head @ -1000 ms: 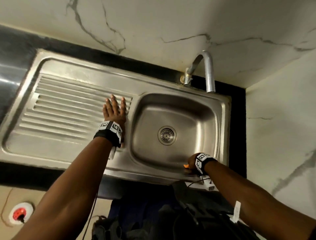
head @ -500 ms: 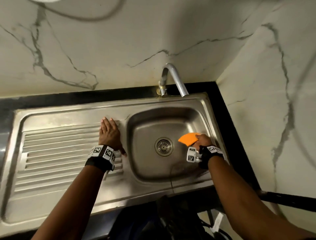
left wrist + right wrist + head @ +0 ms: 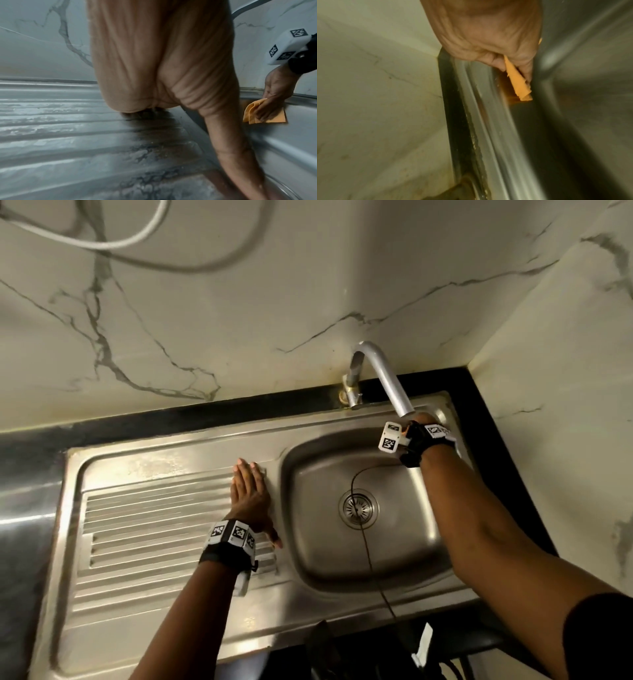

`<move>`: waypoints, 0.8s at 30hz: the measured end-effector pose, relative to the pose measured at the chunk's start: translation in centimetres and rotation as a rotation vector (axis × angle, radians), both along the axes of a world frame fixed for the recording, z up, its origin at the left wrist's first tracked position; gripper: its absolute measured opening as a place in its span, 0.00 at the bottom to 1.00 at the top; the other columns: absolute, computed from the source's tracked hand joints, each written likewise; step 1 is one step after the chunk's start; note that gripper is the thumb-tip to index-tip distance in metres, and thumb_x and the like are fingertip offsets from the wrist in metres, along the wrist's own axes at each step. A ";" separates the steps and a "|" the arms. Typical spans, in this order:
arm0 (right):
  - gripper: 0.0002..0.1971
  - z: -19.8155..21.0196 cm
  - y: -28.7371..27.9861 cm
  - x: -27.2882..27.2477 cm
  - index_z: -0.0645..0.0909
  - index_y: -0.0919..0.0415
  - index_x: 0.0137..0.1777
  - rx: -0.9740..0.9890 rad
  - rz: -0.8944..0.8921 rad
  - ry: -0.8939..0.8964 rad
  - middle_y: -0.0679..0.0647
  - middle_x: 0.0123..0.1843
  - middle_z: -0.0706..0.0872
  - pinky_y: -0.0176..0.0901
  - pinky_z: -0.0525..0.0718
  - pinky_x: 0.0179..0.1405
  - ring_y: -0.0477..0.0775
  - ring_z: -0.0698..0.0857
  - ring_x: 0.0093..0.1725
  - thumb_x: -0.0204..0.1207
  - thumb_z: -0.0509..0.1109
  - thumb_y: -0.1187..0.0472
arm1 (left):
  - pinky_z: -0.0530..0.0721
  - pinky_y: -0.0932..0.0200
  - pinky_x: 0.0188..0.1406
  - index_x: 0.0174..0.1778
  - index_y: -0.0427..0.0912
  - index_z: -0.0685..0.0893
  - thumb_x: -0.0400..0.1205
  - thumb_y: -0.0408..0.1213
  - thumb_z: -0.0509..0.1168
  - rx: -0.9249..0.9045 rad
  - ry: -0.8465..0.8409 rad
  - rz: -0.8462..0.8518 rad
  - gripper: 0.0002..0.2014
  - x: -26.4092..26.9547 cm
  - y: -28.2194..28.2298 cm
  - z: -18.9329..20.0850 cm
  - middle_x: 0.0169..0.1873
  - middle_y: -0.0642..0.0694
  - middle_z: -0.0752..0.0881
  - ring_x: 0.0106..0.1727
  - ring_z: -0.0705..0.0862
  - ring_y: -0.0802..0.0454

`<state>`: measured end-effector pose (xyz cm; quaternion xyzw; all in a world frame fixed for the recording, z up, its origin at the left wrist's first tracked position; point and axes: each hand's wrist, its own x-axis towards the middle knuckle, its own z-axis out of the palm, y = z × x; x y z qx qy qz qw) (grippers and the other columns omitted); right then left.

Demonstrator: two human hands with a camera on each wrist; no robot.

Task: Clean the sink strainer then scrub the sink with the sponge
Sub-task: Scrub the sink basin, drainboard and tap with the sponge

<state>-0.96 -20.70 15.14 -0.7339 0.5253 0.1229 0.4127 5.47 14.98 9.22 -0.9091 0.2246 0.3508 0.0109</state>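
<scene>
A steel sink (image 3: 308, 549) is set in a black counter, with a round strainer (image 3: 358, 506) in the basin floor. My right hand (image 3: 423, 419) is at the basin's far right corner, under the tap spout, and grips a thin orange sponge cloth (image 3: 267, 115) (image 3: 518, 82) pressed against the sink's rim. In the head view the sponge is hidden behind the hand and spout. My left hand (image 3: 250, 494) lies flat, fingers straight, on the ribbed drainboard (image 3: 147, 525) just left of the basin.
A curved steel tap (image 3: 383, 378) rises from the back rim over the basin. Marble walls close in behind and on the right. A thin black cable (image 3: 368, 549) hangs across the basin. A white hose (image 3: 113, 241) loops on the back wall.
My right hand carried the orange sponge from the basin's near edge, along the right side, up to the far right corner under the spout. The left hand stayed flat on the drainboard.
</scene>
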 end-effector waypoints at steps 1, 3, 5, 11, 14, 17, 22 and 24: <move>0.14 0.6 0.0 0.3 0.84 0.60 0.63 -0.037 0.108 0.042 0.63 0.58 0.87 0.48 0.83 0.52 0.64 0.88 0.55 0.78 0.74 0.65 | 0.38 0.30 0.84 0.82 0.24 0.31 0.38 0.66 0.85 -0.010 -0.012 0.013 0.92 -0.2 0.0 0.2 0.78 0.17 0.28 0.81 0.29 0.20; 0.15 0.7 0.7 0.8 0.87 0.63 0.55 -0.123 0.197 0.106 0.60 0.48 0.88 0.50 0.89 0.46 0.65 0.90 0.49 0.68 0.81 0.66 | 0.37 0.30 0.82 0.82 0.26 0.29 0.39 0.64 0.85 -0.021 -0.007 0.020 0.92 -0.1 -0.1 0.1 0.78 0.18 0.27 0.80 0.28 0.21; 0.26 -0.6 1.9 2.1 0.85 0.58 0.57 -0.167 0.357 0.270 0.57 0.55 0.86 0.44 0.84 0.42 0.59 0.89 0.52 0.58 0.85 0.58 | 0.36 0.31 0.82 0.82 0.26 0.29 0.41 0.62 0.86 -0.011 -0.004 0.022 0.90 0.0 -0.2 0.0 0.78 0.19 0.26 0.80 0.28 0.21; 0.24 -10.4 4.6 8.3 0.83 0.59 0.55 -0.216 0.512 0.217 0.56 0.50 0.87 0.56 0.88 0.51 0.60 0.88 0.51 0.67 0.71 0.42 | 0.32 0.34 0.79 0.81 0.25 0.27 0.42 0.61 0.86 -0.012 0.020 0.039 0.90 -0.2 -0.1 0.0 0.77 0.19 0.25 0.80 0.26 0.21; 0.15 -6.7 11.6 10.0 0.86 0.62 0.54 -0.159 0.678 0.107 0.60 0.53 0.89 0.53 0.87 0.55 0.64 0.89 0.54 0.71 0.72 0.56 | 0.33 0.32 0.81 0.81 0.26 0.27 0.43 0.62 0.86 -0.010 0.003 0.040 0.90 -0.2 -0.2 0.1 0.77 0.19 0.25 0.80 0.27 0.21; 0.14 -7.0 14.6 10.8 0.85 0.66 0.58 -0.154 0.671 0.173 0.63 0.61 0.87 0.56 0.84 0.64 0.65 0.86 0.61 0.78 0.64 0.62 | 0.36 0.32 0.83 0.82 0.26 0.28 0.46 0.61 0.86 -0.019 0.006 0.049 0.88 -0.3 -0.1 0.4 0.78 0.19 0.26 0.81 0.28 0.21; 0.15 -5.7 21.0 8.8 0.85 0.70 0.61 -0.053 0.846 0.067 0.65 0.61 0.88 0.51 0.84 0.62 0.64 0.86 0.65 0.81 0.62 0.65 | 0.35 0.32 0.82 0.81 0.25 0.28 0.42 0.63 0.86 -0.016 -0.003 0.041 0.90 -0.4 -0.2 0.7 0.78 0.18 0.26 0.81 0.28 0.21; 0.14 -5.3 22.1 7.4 0.87 0.70 0.56 -0.075 0.923 0.025 0.67 0.59 0.89 0.47 0.82 0.56 0.64 0.87 0.62 0.82 0.61 0.67 | 0.36 0.33 0.82 0.82 0.26 0.28 0.42 0.64 0.86 -0.018 -0.009 0.029 0.91 -0.4 0.0 0.8 0.79 0.19 0.27 0.81 0.29 0.22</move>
